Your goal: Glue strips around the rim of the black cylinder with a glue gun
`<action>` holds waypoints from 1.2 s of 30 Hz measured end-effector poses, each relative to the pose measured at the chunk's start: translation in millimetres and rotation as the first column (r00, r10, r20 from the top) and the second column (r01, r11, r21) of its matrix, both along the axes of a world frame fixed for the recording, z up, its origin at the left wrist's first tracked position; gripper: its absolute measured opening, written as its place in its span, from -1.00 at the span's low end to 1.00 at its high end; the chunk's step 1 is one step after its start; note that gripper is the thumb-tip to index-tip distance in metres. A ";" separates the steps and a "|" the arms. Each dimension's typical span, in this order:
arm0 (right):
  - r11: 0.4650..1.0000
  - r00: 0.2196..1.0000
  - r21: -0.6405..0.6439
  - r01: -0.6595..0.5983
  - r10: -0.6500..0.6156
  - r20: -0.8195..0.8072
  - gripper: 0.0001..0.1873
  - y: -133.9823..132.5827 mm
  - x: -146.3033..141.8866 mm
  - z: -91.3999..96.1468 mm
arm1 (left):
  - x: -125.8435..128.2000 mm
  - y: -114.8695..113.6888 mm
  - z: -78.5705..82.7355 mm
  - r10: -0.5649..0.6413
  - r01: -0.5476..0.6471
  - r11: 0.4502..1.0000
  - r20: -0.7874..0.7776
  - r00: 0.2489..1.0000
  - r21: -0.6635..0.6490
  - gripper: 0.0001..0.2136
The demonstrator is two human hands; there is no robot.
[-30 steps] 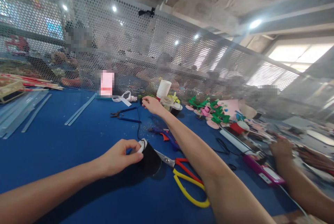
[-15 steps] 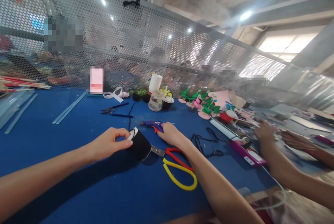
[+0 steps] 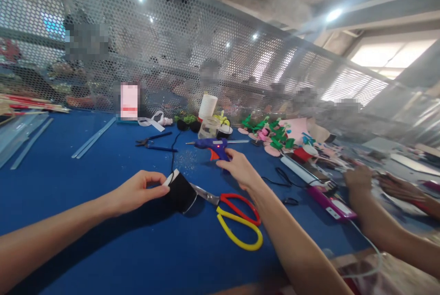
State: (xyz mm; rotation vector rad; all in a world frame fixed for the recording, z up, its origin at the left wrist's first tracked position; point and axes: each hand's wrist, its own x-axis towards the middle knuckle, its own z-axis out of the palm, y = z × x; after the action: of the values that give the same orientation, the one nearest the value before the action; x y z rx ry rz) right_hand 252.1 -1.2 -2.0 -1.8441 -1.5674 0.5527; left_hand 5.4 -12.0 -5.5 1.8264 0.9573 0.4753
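My left hand (image 3: 142, 192) pinches the rim of a small black cup (image 3: 182, 194), which tilts over the blue table; white shows at its upper edge, and a black cord runs up from it. Gripped by its handle, a blue glue gun (image 3: 209, 144) with an orange trigger is in my right hand (image 3: 238, 166). Its nozzle points left, above the table. Scissors (image 3: 237, 215) with one red and one yellow handle lie by the cup, their blade tips hidden behind it.
Pliers (image 3: 154, 143) lie left of the glue gun. Behind stand a clear jar (image 3: 209, 128) and a white roll (image 3: 207, 106). Green and pink craft pieces (image 3: 275, 134) sit to the right, near a purple power strip (image 3: 332, 203). Another person's hand (image 3: 359, 178) is at far right.
My right hand has lifted the glue gun off the table, upward and slightly right in view. The left hand still holds the black cup, almost in the same place.
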 end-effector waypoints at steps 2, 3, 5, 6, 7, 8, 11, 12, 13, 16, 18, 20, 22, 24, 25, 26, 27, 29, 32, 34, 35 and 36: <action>0.998 0.986 -0.006 -0.061 0.059 -0.157 -0.81 -9.4 -4.4 10.0 | -2.1 1.3 1.0 -0.011 0.011 1.000 0.001 1.000 0.023 -0.79; 0.994 0.955 -0.014 -0.107 0.099 -0.279 -0.86 -14.1 -7.2 13.7 | -3.0 2.1 1.7 -0.018 0.018 0.999 -0.004 1.000 0.040 -0.79; 0.980 0.868 -0.005 -0.199 0.173 -0.465 -0.86 -22.8 -13.6 17.1 | -4.3 4.0 2.6 -0.023 0.025 0.997 -0.027 0.999 0.078 -0.79; 0.973 0.829 0.008 -0.231 0.201 -0.522 -0.86 -26.6 -17.0 16.8 | -4.8 4.9 2.9 -0.021 0.025 0.995 -0.042 0.999 0.092 -0.78; 0.967 0.806 0.022 -0.252 0.223 -0.548 -0.87 -30.0 -20.3 15.2 | -5.0 5.8 3.0 -0.016 0.022 0.994 -0.055 0.998 0.106 -0.78; 0.963 0.791 0.037 -0.265 0.239 -0.563 -0.89 -32.9 -23.5 12.9 | -5.1 6.4 3.1 -0.016 0.024 0.993 -0.067 0.998 0.113 -0.78; 0.949 0.737 0.066 -0.307 0.281 -0.615 -0.89 -39.2 -31.7 4.9 | -4.7 6.7 3.2 -0.009 0.018 0.991 -0.071 0.997 0.133 -0.77; 0.942 0.712 0.077 -0.326 0.298 -0.636 -0.88 -40.6 -34.2 2.8 | -4.4 5.9 3.4 -0.010 0.020 0.990 -0.073 0.997 0.141 -0.77; 0.936 0.681 0.092 -0.340 0.312 -0.663 -0.88 -41.7 -36.6 1.2 | -4.0 4.7 3.6 -0.017 0.029 0.988 -0.081 0.997 0.152 -0.77; 0.919 0.567 0.145 -0.366 0.343 -0.749 -0.85 -44.2 -44.6 -1.0 | -2.4 -1.2 4.8 -0.044 0.069 0.976 -0.122 0.991 0.205 -0.76; 0.908 0.513 0.179 -0.379 0.367 -0.776 -0.79 -45.6 -49.7 -1.1 | -0.8 -5.7 5.8 -0.040 0.070 0.969 -0.126 0.991 0.238 -0.77; 0.897 0.495 0.203 -0.393 0.393 -0.775 -0.77 -47.0 -53.6 -0.5 | 0.8 -9.3 6.8 -0.029 0.058 0.964 -0.113 0.993 0.259 -0.79; 0.891 0.494 0.215 -0.401 0.408 -0.768 -0.77 -48.5 -56.2 0.5 | 2.2 -11.5 7.4 -0.022 0.052 0.961 -0.114 0.993 0.271 -0.80; 0.883 0.495 0.214 -0.418 0.419 -0.761 -0.77 -50.3 -57.8 2.1 | 3.1 -12.3 7.4 -0.021 0.057 0.961 -0.134 0.991 0.271 -0.81; 0.876 0.491 0.216 -0.431 0.429 -0.758 -0.76 -51.3 -58.6 2.8 | 3.4 -12.5 7.1 -0.021 0.059 0.961 -0.141 0.990 0.271 -0.81; 0.867 0.483 0.218 -0.448 0.440 -0.757 -0.74 -52.2 -59.3 3.5 | 3.6 -12.6 6.7 -0.024 0.064 0.960 -0.148 0.989 0.272 -0.80; 0.856 0.469 0.218 -0.468 0.450 -0.760 -0.71 -53.1 -60.2 3.9 | 3.8 -12.7 6.2 -0.031 0.072 0.958 -0.150 0.988 0.276 -0.80; 0.834 0.431 0.227 -0.502 0.469 -0.771 -0.67 -54.0 -62.0 3.7 | 4.1 -13.1 5.0 -0.048 0.087 0.955 -0.141 0.989 0.285 -0.79; 0.825 0.413 0.258 -0.502 0.492 -0.767 -0.68 -52.3 -63.1 1.7 | 4.2 -13.5 3.5 -0.056 0.091 0.954 -0.130 0.990 0.285 -0.79; 0.853 0.454 0.283 -0.438 0.481 -0.750 -0.71 -49.8 -61.3 1.2 | 3.7 -12.7 2.2 -0.029 0.065 0.958 -0.131 0.991 0.280 -0.79; 0.875 0.493 0.285 -0.391 0.460 -0.738 -0.73 -48.7 -59.6 1.5 | 3.3 -11.9 1.4 -0.005 0.041 0.960 -0.128 0.992 0.277 -0.78; 0.898 0.540 0.278 -0.341 0.429 -0.724 -0.77 -47.8 -57.4 2.1 | 2.8 -10.7 0.5 0.018 0.015 0.963 -0.119 0.993 0.271 -0.78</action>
State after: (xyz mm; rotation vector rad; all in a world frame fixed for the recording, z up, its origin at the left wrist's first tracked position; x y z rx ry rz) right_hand 194.7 -49.1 0.1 -0.9026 -1.3159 1.2521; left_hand 8.1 -22.8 -4.9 2.1217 1.0143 0.5222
